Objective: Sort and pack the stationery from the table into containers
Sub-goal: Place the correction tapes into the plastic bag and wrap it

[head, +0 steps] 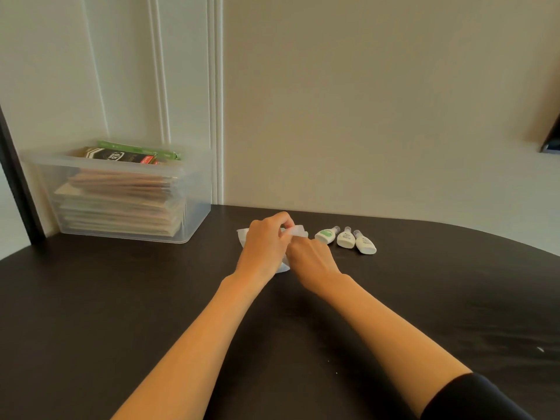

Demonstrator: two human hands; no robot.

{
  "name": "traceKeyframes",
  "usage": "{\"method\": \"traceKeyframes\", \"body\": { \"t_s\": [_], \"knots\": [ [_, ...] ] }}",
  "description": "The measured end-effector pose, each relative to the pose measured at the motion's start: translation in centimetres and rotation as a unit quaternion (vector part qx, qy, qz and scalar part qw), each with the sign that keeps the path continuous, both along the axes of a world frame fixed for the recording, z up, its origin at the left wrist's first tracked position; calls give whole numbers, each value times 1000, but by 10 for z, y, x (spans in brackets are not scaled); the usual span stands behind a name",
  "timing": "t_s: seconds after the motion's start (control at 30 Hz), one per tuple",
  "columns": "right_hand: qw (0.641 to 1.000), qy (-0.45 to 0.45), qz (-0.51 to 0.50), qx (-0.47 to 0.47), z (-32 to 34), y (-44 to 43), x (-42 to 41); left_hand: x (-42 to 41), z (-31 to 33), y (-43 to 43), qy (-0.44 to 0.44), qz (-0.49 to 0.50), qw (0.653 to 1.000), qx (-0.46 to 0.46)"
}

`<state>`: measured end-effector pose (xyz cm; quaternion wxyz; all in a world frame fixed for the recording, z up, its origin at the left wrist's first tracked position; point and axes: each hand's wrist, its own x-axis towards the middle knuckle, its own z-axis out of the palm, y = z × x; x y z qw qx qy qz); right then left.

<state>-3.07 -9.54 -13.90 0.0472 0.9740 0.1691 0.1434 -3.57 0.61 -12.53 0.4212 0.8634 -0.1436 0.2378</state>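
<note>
Both my hands meet at the far middle of the dark table (121, 298) over a small clear plastic bag (298, 230). My left hand (263, 247) pinches the bag's upper edge between thumb and fingers. My right hand (312, 260) grips the same bag from the right, its fingers mostly hidden behind the left hand. Just right of the bag lie three small white correction-fluid bottles in a row: one with a green label (326, 235), a middle one (346, 237) and a right one (365, 243), all with caps pointing toward the wall.
A translucent plastic box (194, 204) stands at the back left against the wall, stacked with paper packets and topped by green and black packs (127, 154). A dark object (550, 140) hangs at the right edge. The wall runs right behind the table.
</note>
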Motion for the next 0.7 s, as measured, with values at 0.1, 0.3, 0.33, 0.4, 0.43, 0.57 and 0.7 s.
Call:
{"method": "traceKeyframes", "body": {
  "t_s": [0.1, 0.3, 0.33, 0.4, 0.43, 0.57, 0.7],
  "knots": [
    [1000, -4, -17, 24, -5, 3, 4, 0, 0, -3, 2, -13, 1000, 3],
    [996, -39, -54, 67, -8, 8, 10, -3, -4, -2, -12, -43, 999, -7],
    [996, -33, -54, 64, -9, 8, 9, -3, -5, 1, -9, -44, 999, -4],
    [997, -6, -42, 57, -14, 3, 6, -2, -9, 7, 6, -42, 999, 4],
    [998, 11, -29, 54, -18, -2, 4, -2, -11, 10, 21, -42, 999, 10],
    [994, 77, 46, 57, -28, -31, -12, -3, -17, 24, 154, -67, 982, 83],
    [978, 68, 110, 165, -31, -52, -31, -4, -12, 31, 293, -126, 933, 168]
  ]
}}
